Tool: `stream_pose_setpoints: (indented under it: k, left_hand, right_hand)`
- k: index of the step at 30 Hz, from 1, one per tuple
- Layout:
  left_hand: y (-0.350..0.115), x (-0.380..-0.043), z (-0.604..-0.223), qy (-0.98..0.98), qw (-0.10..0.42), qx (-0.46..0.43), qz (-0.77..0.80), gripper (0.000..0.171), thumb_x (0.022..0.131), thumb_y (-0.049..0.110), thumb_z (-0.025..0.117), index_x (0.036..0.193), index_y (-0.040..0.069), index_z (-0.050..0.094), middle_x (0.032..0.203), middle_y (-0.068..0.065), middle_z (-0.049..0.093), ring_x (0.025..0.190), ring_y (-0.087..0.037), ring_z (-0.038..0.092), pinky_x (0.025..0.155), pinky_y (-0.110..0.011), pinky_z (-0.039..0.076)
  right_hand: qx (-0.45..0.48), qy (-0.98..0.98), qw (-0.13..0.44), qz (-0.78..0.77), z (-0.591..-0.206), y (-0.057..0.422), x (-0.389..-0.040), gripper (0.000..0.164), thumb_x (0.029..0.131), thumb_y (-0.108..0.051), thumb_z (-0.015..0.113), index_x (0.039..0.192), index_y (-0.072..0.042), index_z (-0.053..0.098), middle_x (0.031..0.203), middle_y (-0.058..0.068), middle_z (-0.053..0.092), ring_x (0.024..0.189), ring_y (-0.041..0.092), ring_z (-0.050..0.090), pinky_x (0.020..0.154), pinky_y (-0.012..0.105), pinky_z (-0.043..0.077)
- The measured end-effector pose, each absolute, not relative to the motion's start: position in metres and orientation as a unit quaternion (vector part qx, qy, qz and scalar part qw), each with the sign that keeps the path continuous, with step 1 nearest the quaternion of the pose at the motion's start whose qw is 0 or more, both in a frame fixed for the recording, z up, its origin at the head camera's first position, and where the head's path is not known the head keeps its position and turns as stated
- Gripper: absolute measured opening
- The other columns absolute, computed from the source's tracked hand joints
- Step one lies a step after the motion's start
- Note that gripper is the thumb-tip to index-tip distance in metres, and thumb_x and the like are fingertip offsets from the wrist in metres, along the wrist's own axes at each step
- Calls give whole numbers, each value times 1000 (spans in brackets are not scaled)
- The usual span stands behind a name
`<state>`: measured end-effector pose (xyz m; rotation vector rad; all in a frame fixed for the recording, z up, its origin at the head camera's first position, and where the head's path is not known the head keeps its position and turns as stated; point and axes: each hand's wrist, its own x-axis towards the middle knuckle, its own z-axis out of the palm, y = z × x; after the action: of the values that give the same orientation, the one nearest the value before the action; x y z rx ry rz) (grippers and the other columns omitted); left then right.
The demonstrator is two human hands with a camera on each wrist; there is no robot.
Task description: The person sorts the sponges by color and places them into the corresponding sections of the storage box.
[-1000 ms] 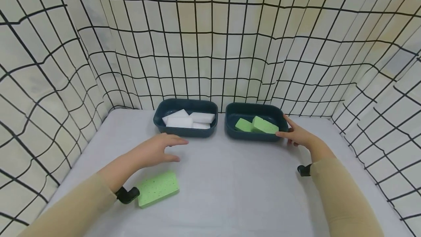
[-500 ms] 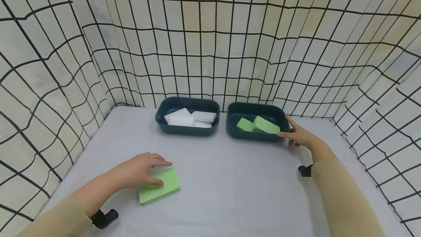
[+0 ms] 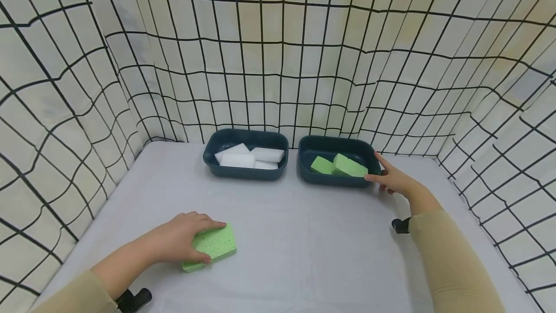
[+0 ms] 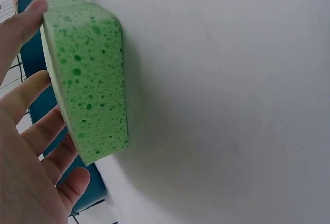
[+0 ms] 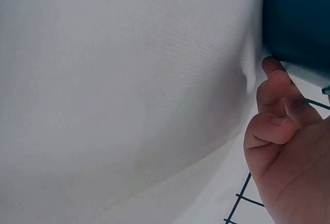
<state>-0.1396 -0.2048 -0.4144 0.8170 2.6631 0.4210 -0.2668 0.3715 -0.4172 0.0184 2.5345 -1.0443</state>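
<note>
My left hand (image 3: 184, 238) spreads over a speckled green sponge (image 3: 217, 241) lying on the table at the left front. Its index fingertip is at the sponge's far edge and its thumb at the near edge. In the left wrist view the fingers stretch along the upper face of the sponge (image 4: 93, 79). At the back right, my right hand (image 3: 397, 177) holds the right end of a dark teal bin (image 3: 334, 180), thumb and index finger at its rim. The other fingers curl below, beside the wall of the bin (image 5: 299, 22). Two green sponges (image 3: 347, 165) lie in this bin.
A matching teal bin (image 3: 247, 173) with several white sponges (image 3: 236, 160) stands to the left of the held one. White cloth covers the table (image 3: 295, 250). Black wire mesh (image 3: 282, 71) rises behind and along both sides.
My left hand has come back toward me from in front of the left bin and down onto the green sponge. My right hand has stayed at the right bin.
</note>
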Motion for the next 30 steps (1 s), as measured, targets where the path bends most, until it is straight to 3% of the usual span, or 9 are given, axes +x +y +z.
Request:
stream_pose_setpoints:
  k: [12,21,30]
  left_hand:
    - [-195,-144,-414,932,119,317,127,68,76,44,81,138,24,60,126,7,61,116,-18,53,97,-47,43]
    - [-178,-165,-414,928,105,337,119,69,77,41,81,140,27,57,129,7,60,117,-18,51,98,-48,42]
    - [-160,-183,-417,925,117,343,116,67,78,39,80,140,26,57,132,7,60,120,-17,50,102,-47,40]
  right_hand:
    - [6,907,200,-370,-419,376,-268,107,91,-55,65,157,-35,-17,118,21,53,78,25,55,61,32,42]
    - [2,909,199,-366,-420,374,-270,106,92,-55,64,157,-33,-16,119,20,53,77,24,55,59,30,42]
    - [11,907,192,-374,-422,374,-271,107,89,-56,67,157,-36,-13,107,17,57,74,24,53,57,32,41]
